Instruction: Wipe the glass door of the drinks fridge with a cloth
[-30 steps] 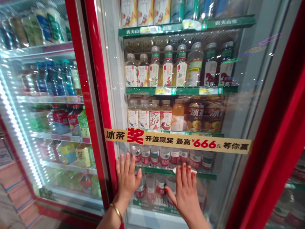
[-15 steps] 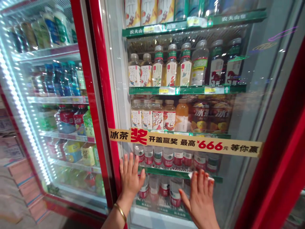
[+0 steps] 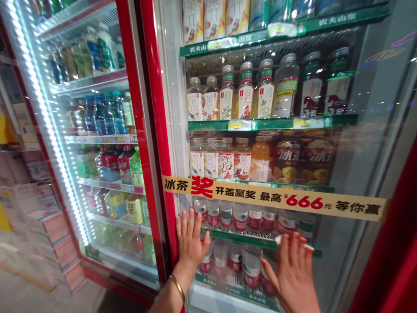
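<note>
Left hand [image 3: 191, 248] spread flat on the red-framed glass cooler door [image 3: 345, 243], bracing it; right hand [image 3: 293, 276] open, fingers pressing a white wipe [image 3: 295, 242] to the glass, lower right.

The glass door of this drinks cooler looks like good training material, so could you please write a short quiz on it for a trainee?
1. True or false: the left hand wears a gold bangle at its wrist.
2. Multiple choice: which amount does the yellow banner on the door show? A) ¥666 B) ¥888 C) ¥66
3. Fill the gap: the clear bottles on the lowest shelf in view, near the right hand, carry ____ labels.

Key: 1 true; 2 A; 3 red.
</note>
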`<control>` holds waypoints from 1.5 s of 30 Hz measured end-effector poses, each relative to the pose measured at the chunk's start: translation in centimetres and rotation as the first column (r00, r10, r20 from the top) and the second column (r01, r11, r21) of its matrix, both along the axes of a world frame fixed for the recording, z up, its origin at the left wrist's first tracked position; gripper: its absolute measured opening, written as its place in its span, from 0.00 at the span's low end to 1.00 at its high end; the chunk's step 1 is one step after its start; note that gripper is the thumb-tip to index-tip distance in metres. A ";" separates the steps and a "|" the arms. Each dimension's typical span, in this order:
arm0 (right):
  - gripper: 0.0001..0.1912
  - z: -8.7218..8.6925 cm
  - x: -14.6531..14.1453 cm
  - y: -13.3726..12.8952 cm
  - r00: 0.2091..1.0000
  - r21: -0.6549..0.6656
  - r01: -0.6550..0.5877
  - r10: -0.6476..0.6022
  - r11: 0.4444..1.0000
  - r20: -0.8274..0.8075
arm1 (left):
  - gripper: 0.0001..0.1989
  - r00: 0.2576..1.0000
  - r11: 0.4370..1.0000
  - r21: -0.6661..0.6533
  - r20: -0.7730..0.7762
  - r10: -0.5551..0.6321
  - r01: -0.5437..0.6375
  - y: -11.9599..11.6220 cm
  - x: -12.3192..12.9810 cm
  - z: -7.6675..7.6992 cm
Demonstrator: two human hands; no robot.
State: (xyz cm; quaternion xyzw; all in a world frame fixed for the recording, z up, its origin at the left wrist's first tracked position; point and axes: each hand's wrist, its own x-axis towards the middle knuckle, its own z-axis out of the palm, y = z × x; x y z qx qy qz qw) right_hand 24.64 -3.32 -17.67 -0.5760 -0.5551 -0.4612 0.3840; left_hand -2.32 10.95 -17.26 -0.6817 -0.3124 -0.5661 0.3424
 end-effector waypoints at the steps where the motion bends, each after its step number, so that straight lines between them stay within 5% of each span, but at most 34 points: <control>1: 0.45 0.3 0.9 -0.3 0.995 0.014 0.015 -0.013 1.000 -0.102 | 0.41 1.000 1.000 -0.001 0.000 0.003 -0.003 0.0 0.0 -0.1; 4: 0.46 3.2 3.0 -0.5 0.933 0.032 0.032 -0.019 0.999 -0.360 | 0.41 1.000 1.000 0.008 0.004 0.004 -0.004 0.0 0.1 -0.2; 6: 0.47 4.7 2.7 0.1 0.933 0.038 0.020 -0.005 0.999 -0.360 | 0.41 1.000 1.000 0.006 0.006 0.000 0.000 0.0 0.1 -0.1; 8: 0.47 4.2 1.3 0.6 0.971 0.016 -0.007 0.010 1.000 -0.238 | 0.41 1.000 1.000 0.002 0.008 -0.002 0.002 0.0 0.1 -0.1; 11: 0.46 1.0 0.2 0.4 0.999 -0.031 -0.027 0.026 0.999 -0.031 | 0.41 1.000 1.000 0.001 0.006 0.000 0.000 -0.1 0.1 -0.1; 13: 0.46 -0.3 1.3 -0.3 0.997 0.000 -0.005 0.005 1.000 -0.076 | 0.40 1.000 1.000 0.003 0.001 0.003 -0.003 -0.1 0.1 0.0; 17: 0.49 2.5 4.4 -1.1 0.933 0.054 0.008 0.012 0.998 -0.361 | 0.39 1.000 1.000 0.015 0.004 0.010 -0.010 -0.1 0.1 -0.1; 20: 0.50 4.4 3.8 -0.4 0.945 0.059 -0.047 0.063 0.997 -0.322 | 0.39 1.000 1.000 0.006 0.003 0.023 -0.023 -0.1 0.1 -0.3; 24: 0.46 2.1 2.2 -0.6 0.988 0.001 -0.109 0.109 0.994 -0.113 | 0.40 0.999 0.999 -0.006 0.005 0.037 -0.037 0.1 0.0 -0.7; 26: 0.47 1.4 3.0 -1.3 0.986 -0.001 -0.065 0.064 0.998 -0.152 | 0.41 0.999 0.999 -0.017 0.005 0.040 -0.040 0.2 0.0 -0.8; 30: 0.52 3.6 5.1 -1.8 0.927 0.046 -0.020 0.036 0.999 -0.373 | 0.40 1.000 1.000 -0.002 0.015 0.016 -0.016 0.0 0.1 -0.5; 33: 0.52 4.1 3.8 -0.7 0.953 0.043 -0.072 0.081 0.996 -0.293 | 0.39 0.999 1.000 0.004 0.043 -0.021 0.021 -0.9 0.2 0.1; 38: 0.48 1.5 1.8 -0.9 0.990 -0.033 -0.135 0.133 0.990 -0.045 | 0.34 0.991 0.998 -0.014 0.114 -0.064 0.066 -2.4 -0.3 2.8; 42: 0.48 5.2 3.8 -1.2 0.953 0.030 -0.046 0.053 0.998 -0.299 | 0.36 0.997 0.997 0.038 0.030 -0.075 0.074 -2.2 -0.1 7.5; 45: 0.48 7.9 2.7 0.1 0.963 0.044 -0.066 0.075 0.997 -0.258 | 0.40 0.999 0.999 0.003 -0.020 -0.037 0.037 -1.5 1.2 10.5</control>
